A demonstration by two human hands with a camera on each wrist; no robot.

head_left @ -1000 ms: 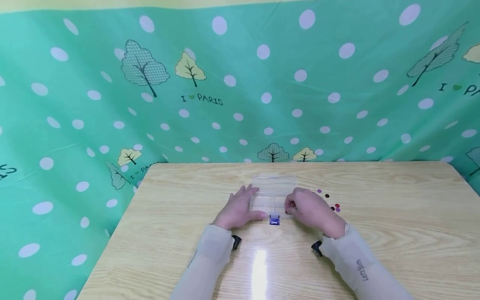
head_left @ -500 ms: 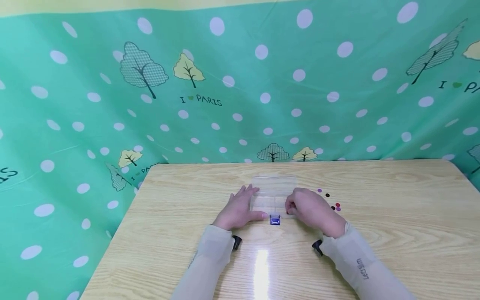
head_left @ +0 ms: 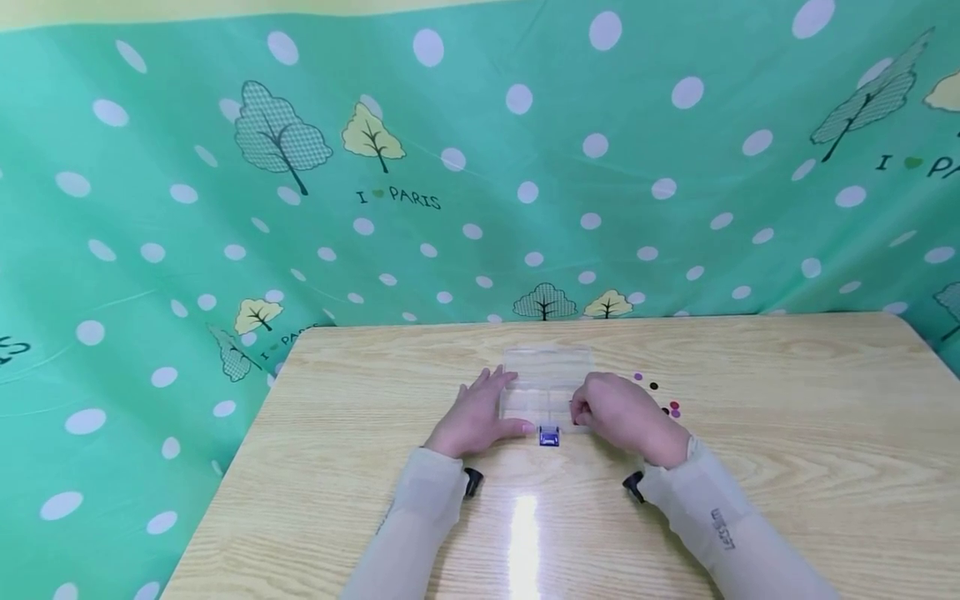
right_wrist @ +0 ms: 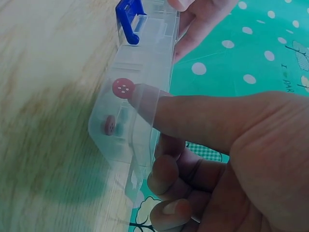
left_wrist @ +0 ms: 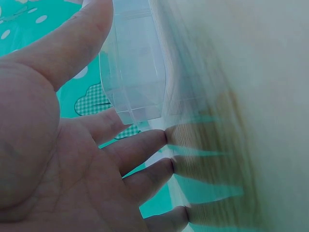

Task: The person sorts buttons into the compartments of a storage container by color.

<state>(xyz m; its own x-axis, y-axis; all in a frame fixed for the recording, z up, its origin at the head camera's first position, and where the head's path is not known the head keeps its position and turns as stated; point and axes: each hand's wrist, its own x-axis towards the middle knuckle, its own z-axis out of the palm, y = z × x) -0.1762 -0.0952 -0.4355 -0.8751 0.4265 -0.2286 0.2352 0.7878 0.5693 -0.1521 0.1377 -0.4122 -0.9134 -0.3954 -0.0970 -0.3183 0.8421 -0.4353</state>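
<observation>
Right wrist view: right grip [right_wrist: 256, 150] pinches a red button [right_wrist: 122, 88] inside the box [right_wrist: 149, 70]; left grip [head_left: 480, 417], fingers spread, flanks the box's left. Risk: thumb slip could misplace the button.

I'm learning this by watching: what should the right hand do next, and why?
Probably the right hand should let go of the red button: it sits at the thumb's tip, showing through the side of the open clear box, where another red button also shows.
</observation>
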